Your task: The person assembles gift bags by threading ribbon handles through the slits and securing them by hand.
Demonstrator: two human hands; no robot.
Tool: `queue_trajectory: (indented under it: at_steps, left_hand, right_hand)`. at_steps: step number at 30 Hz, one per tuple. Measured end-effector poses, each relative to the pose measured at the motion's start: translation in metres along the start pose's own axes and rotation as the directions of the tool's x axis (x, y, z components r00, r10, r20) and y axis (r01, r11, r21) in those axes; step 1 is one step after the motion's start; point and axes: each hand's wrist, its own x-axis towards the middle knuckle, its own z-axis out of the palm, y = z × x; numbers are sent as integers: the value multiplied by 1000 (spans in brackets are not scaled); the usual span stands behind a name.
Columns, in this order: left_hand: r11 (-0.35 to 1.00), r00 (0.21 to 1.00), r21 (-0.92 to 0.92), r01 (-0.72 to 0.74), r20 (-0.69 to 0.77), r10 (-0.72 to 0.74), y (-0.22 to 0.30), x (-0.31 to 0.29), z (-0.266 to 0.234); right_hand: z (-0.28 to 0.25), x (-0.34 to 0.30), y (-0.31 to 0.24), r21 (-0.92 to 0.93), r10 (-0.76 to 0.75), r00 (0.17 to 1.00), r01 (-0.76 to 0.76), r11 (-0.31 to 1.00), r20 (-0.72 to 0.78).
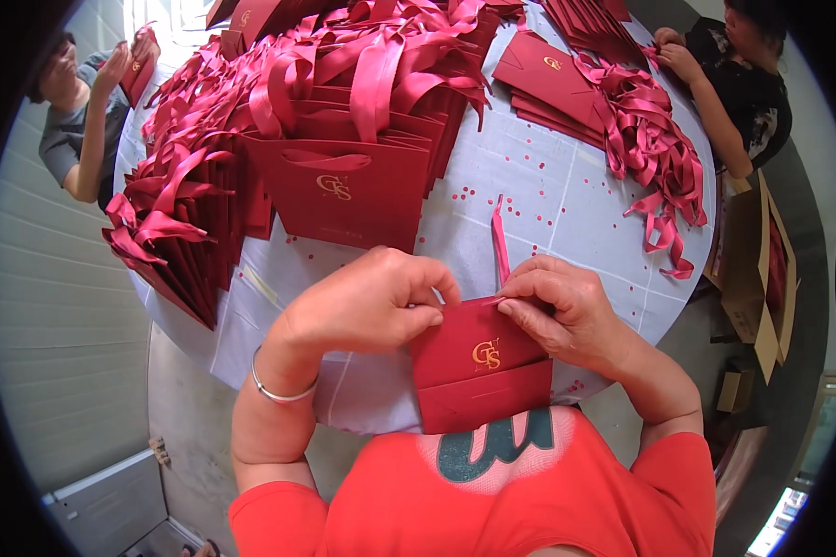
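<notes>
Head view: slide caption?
Right hand pinching a ribbon at the top of a red bag, left hand at its left corner, stacked bags beyond.

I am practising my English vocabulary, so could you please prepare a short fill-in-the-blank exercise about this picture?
1. The hand pinching the pink ribbon is the ____ one.
2. The bracelet is on the ____ arm.
3. The small dots scattered on the tablecloth are coloured ____.
4. The mark on the nearest bag is coloured ____.

Missing words: right; left; red; gold.

Bag stacks (367, 209) and ribbons (655, 139) flank a passable tablecloth strip (581, 237).
</notes>
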Motion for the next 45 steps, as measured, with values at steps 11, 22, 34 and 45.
queue_trajectory:
  at_steps: [11,22,34,45]
  left_hand:
    - [931,925,-135,340,226,-305,-7,5,-4]
    - [933,942,-169,319,163,-293,-1,2,1]
    - [987,988,-54,153,15,-152,-16,4,8]
    - [993,993,4,115,-38,-115,-21,4,17]
  right_hand:
    - [9,4,-7,-87,-137,990,134,987,-28]
    - [30,12,-10,-213,-302,952,306,928,52]
    - [41,12,-28,-545,-234,959,283,789,160]
    - [48,16,-33,-588,-172,971,239,773,168]
